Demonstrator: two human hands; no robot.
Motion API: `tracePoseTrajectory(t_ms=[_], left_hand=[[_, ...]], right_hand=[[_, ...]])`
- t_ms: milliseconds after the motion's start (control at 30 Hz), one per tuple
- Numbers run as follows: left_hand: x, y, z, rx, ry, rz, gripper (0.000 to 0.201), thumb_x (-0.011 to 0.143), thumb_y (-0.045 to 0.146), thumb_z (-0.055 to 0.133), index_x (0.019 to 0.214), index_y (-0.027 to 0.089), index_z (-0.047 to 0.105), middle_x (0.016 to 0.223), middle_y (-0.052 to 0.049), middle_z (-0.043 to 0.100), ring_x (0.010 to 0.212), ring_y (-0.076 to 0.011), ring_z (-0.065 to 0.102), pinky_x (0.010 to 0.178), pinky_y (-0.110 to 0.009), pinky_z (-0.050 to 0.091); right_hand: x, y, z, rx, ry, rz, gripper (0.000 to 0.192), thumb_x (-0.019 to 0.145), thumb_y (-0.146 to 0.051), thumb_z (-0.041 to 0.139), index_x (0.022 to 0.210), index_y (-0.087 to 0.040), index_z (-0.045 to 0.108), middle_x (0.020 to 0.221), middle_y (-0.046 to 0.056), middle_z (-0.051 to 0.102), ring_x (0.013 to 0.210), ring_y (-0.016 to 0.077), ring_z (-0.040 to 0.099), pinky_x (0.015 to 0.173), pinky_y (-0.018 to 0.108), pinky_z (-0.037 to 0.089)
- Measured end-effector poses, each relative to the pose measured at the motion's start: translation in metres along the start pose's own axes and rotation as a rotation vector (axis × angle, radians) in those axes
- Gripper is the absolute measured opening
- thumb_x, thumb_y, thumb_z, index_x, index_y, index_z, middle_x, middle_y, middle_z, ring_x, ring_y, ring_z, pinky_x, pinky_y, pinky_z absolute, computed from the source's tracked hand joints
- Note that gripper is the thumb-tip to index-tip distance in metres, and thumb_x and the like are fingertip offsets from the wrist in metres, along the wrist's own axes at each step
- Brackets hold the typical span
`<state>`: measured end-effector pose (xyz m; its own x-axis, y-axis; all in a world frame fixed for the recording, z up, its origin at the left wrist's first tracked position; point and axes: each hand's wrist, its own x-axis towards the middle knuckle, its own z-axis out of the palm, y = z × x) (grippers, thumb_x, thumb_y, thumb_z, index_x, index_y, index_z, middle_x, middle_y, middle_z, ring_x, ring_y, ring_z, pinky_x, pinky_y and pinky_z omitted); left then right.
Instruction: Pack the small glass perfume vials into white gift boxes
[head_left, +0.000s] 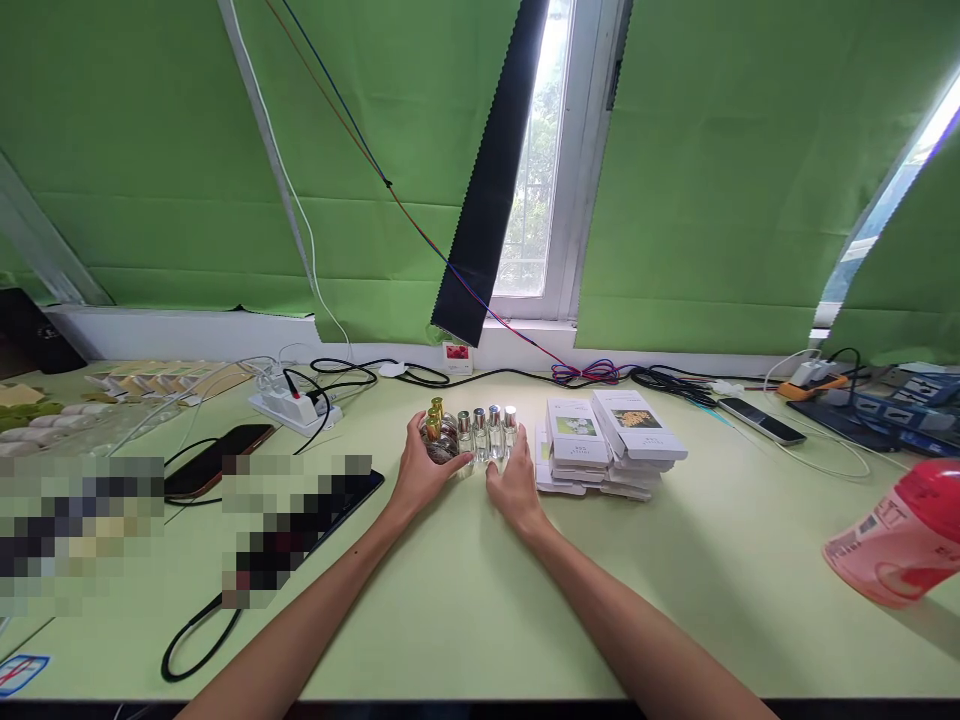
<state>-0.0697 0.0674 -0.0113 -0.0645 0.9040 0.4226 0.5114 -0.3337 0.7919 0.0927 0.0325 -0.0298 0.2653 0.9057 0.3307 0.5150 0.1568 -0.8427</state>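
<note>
Four clear, silver-capped bottles [480, 436] are being bracketed between the fingers of left hand [420, 468] and right hand [519, 492], right thumb being held apart. Gold-topped glassware [436, 424] is being half-hidden by left fingers; left grip can't be told.

Bottle caps [510, 413] silver, gold; boxes [576, 448] white, flower-printed.

Both the left hand [424, 462] and the right hand [516, 484] are bared, with slim fingers [519, 458] whose nails are too small to be made out. The left forearm [330, 585] and the right forearm [604, 610] are also bared as far as they are shown, narrowed toward the hands, broadened below and cut off by the frame's lower edge. The left forearm is marked by a small dark spot [355, 551].
</note>
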Motion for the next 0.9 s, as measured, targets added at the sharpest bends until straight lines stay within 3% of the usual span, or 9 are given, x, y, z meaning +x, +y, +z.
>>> tracePoseTrajectory(t_ms=[167, 267, 333, 433, 533, 600, 667, 800, 900], left_hand=[[0.000, 0.003, -0.002, -0.052, 0.029, -0.024, 0.101, 0.061, 0.049, 0.088, 0.144, 0.028, 0.035, 0.151, -0.018, 0.044, 0.137, -0.0376, 0.048, 0.111, -0.056, 0.041], [-0.002, 0.011, -0.006, 0.011, 0.099, 0.013, 0.089, 0.070, 0.051, 0.082, 0.143, 0.026, 0.037, 0.150, -0.017, 0.042, 0.139, -0.0366, 0.044, 0.112, -0.056, 0.040], [-0.004, 0.019, -0.010, 0.074, 0.199, 0.100, 0.075, 0.078, 0.051, 0.075, 0.139, 0.023, 0.041, 0.142, -0.016, 0.047, 0.137, -0.0342, 0.046, 0.112, -0.053, 0.041], [-0.008, 0.031, -0.016, 0.150, 0.390, 0.362, 0.053, 0.082, 0.041, 0.071, 0.127, 0.021, 0.050, 0.131, -0.014, 0.048, 0.132, -0.0313, 0.047, 0.113, -0.049, 0.041], [-0.014, 0.037, -0.018, 0.157, 0.478, 0.461, 0.027, 0.084, 0.033, 0.066, 0.108, 0.021, 0.058, 0.109, -0.009, 0.057, 0.105, -0.0250, 0.059, 0.099, -0.043, 0.049], [-0.020, 0.037, -0.015, 0.154, 0.353, 0.478, 0.013, 0.088, 0.032, 0.061, 0.096, 0.023, 0.060, 0.085, -0.002, 0.060, 0.079, -0.0190, 0.060, 0.082, -0.035, 0.052], [-0.026, 0.035, -0.011, 0.161, 0.130, 0.454, 0.015, 0.092, 0.035, 0.054, 0.088, 0.023, 0.061, 0.068, 0.002, 0.059, 0.059, -0.0146, 0.054, 0.065, -0.030, 0.049], [-0.031, 0.031, -0.004, 0.238, -0.271, 0.439, 0.024, 0.094, 0.036, 0.050, 0.077, 0.023, 0.061, 0.057, 0.003, 0.057, 0.052, -0.0142, 0.051, 0.057, -0.028, 0.040], [-0.030, 0.030, -0.003, 0.282, -0.424, 0.419, 0.024, 0.092, 0.031, 0.050, 0.071, 0.022, 0.059, 0.057, 0.002, 0.059, 0.054, -0.0153, 0.053, 0.057, -0.027, 0.036]], right_hand=[[-0.006, -0.003, -0.001, -0.064, 0.033, -0.042, 0.086, 0.085, -0.012, 0.050, 0.159, 0.000, 0.008, 0.162, 0.024, 0.029, 0.154, 0.0282, 0.025, 0.124, 0.042, 0.029], [-0.011, -0.008, -0.002, -0.076, 0.073, -0.105, 0.087, 0.087, -0.012, 0.048, 0.161, -0.004, 0.002, 0.166, 0.022, 0.021, 0.156, 0.0274, 0.018, 0.126, 0.046, 0.025], [-0.015, -0.013, -0.004, -0.094, 0.102, -0.164, 0.087, 0.088, -0.011, 0.047, 0.161, -0.006, 0.000, 0.167, 0.020, 0.016, 0.157, 0.0263, 0.012, 0.126, 0.046, 0.024], [-0.021, -0.020, -0.008, -0.095, 0.127, -0.279, 0.081, 0.090, -0.010, 0.043, 0.160, -0.007, 0.004, 0.168, 0.020, 0.012, 0.157, 0.0245, 0.009, 0.126, 0.046, 0.025], [-0.024, -0.023, -0.012, -0.095, 0.138, -0.351, 0.076, 0.090, -0.010, 0.042, 0.159, -0.013, 0.011, 0.165, 0.019, 0.018, 0.156, 0.0239, 0.015, 0.123, 0.047, 0.031], [-0.025, -0.025, -0.014, -0.086, 0.145, -0.383, 0.073, 0.089, -0.009, 0.042, 0.157, -0.017, 0.017, 0.163, 0.018, 0.024, 0.155, 0.0238, 0.021, 0.121, 0.048, 0.035], [-0.026, -0.027, -0.016, -0.058, 0.161, -0.429, 0.067, 0.089, -0.008, 0.042, 0.153, -0.018, 0.024, 0.159, 0.017, 0.030, 0.153, 0.0239, 0.026, 0.120, 0.048, 0.036], [-0.027, -0.031, -0.021, -0.002, 0.219, -0.523, 0.051, 0.091, -0.007, 0.039, 0.141, -0.020, 0.037, 0.147, 0.016, 0.044, 0.147, 0.0238, 0.036, 0.118, 0.048, 0.039], [-0.025, -0.032, -0.027, 0.026, 0.235, -0.560, 0.043, 0.092, -0.007, 0.039, 0.132, -0.020, 0.046, 0.134, 0.015, 0.052, 0.137, 0.0232, 0.047, 0.112, 0.045, 0.045]])
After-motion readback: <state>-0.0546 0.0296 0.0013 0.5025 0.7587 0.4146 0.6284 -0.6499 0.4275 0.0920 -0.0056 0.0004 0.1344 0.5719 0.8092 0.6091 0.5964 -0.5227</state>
